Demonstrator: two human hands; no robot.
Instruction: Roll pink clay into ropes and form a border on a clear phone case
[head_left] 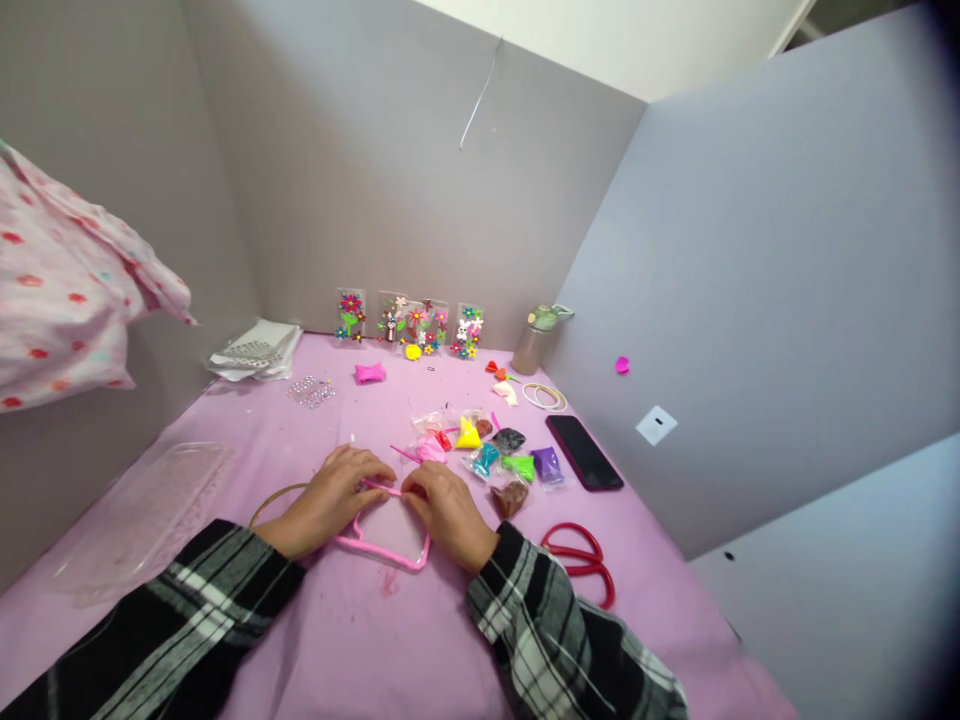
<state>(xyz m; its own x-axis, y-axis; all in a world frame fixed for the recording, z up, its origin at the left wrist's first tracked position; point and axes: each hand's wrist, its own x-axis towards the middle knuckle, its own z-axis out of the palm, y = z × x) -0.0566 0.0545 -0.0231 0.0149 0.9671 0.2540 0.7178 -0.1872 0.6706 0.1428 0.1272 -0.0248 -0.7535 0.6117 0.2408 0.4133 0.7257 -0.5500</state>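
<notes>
A clear flat piece edged with a pink clay strip (384,553) lies on the table in front of me. My left hand (336,492) is closed at its upper left edge, thumb and fingers pressed on the pink strip. Close beside it, my right hand (448,508) pinches the strip at the upper right. The fingertips partly hide the top edge. Just beyond the right hand are a bag of pink clay (432,448) and a yellow clay bag (469,433). A gold-coloured hoop (276,492) shows partly behind my left wrist.
Red-handled scissors (576,553) and a phone (585,452) lie to the right. A bottle (532,345) stands at the back right, beside several decorated clear panels (466,332). A clear plastic tray (150,510) and a paper stack (259,350) are on the left.
</notes>
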